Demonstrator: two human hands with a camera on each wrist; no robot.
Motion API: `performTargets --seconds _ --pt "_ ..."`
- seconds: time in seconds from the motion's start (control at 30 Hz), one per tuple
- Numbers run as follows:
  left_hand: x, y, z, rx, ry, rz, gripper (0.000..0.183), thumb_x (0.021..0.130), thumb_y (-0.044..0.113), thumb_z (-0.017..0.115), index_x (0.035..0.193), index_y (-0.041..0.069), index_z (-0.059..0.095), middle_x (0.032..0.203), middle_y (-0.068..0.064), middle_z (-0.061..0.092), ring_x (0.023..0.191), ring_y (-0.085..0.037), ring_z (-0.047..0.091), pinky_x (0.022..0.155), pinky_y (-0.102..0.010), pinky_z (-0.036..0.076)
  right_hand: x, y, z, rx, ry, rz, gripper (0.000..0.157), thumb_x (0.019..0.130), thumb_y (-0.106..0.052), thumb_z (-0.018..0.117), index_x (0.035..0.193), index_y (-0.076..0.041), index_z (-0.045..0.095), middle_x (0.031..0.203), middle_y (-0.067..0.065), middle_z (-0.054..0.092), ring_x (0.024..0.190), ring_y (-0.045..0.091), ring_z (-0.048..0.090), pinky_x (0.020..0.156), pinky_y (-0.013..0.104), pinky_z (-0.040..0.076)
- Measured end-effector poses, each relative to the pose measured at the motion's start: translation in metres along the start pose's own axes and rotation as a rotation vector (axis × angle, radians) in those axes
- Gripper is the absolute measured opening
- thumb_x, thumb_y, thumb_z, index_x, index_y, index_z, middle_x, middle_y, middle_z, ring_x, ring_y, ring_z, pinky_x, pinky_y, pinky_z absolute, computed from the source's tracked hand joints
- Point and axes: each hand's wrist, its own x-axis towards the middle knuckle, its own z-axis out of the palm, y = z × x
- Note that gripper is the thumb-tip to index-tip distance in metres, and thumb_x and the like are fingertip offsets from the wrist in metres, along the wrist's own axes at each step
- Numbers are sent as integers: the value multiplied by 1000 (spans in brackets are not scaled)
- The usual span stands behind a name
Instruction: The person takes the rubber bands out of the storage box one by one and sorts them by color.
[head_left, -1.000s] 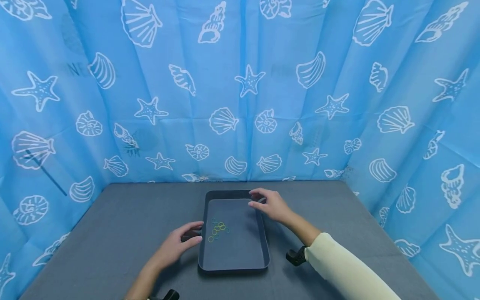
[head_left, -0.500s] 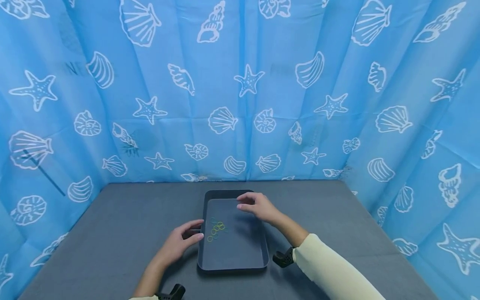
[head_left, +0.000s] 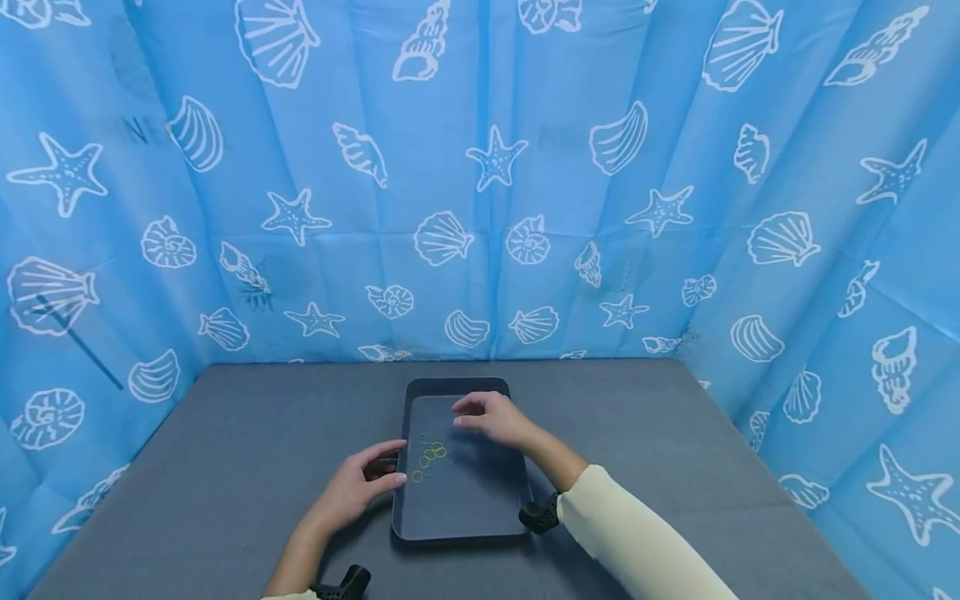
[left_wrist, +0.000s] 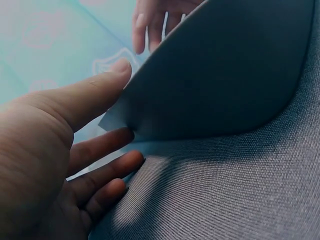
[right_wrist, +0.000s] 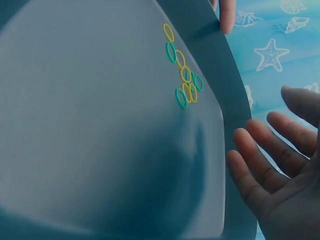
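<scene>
A dark grey tray [head_left: 480,500] lies on the table. Thin yellow and green rings, like small elastic bands [head_left: 428,463], are clustered on its floor near the left wall; in the right wrist view several rings [right_wrist: 185,74] partly overlap. My left hand [head_left: 360,483] is at the tray's left side, thumb tip right at the rim and fingers relaxed beside the outer wall. In the left wrist view the thumb [left_wrist: 100,92] stands apart from the fingers. My right hand [head_left: 495,419] hovers over the tray's far part, fingers loosely bent and holding nothing, to the right of the rings.
The grey cloth-covered table [head_left: 300,417] extends on every side of the tray. A blue curtain [head_left: 480,275] with white shell and starfish prints hangs behind and at both sides. Black wrist mounts [head_left: 542,514] sit on both wrists, the right one overlapping the tray's right rim in the head view.
My right hand has moved left from the tray's far right rim to above its interior, slightly nearer. My left hand stays at the left rim, and the rings lie as before.
</scene>
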Motion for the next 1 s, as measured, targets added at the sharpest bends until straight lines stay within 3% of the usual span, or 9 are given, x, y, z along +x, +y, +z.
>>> performTargets --seconds 0.23,0.57,0.83,1.0 --pt "1 -1 0 32 17 -40 48 75 34 65 120 27 50 116 1 50 94 -16 52 77 -38 42 8 -4 10 -8 -13 2 24 83 -16 58 104 -5 59 89 -1 59 77 14 55 62 26 46" --pt "1 1 1 4 32 -59 50 71 33 69 117 27 52 118 0 49 96 -18 52 78 -39 42 20 0 23 25 -36 29 26 82 -11 59 105 -1 58 88 3 58 75 13 55 64 30 47" --pt "1 1 1 -1 22 -63 51 70 33 69 117 27 51 118 2 49 97 -18 51 80 -40 40 28 12 36 6 -43 52 23 81 -13 60 104 -6 60 88 0 59 72 10 55 61 26 45" --pt "1 0 -1 -4 18 -45 50 71 33 69 118 26 51 118 2 50 97 -17 52 80 -39 40 31 17 40 -11 -39 75 14 80 -14 61 93 -9 65 82 -3 60 70 11 54 60 27 44"
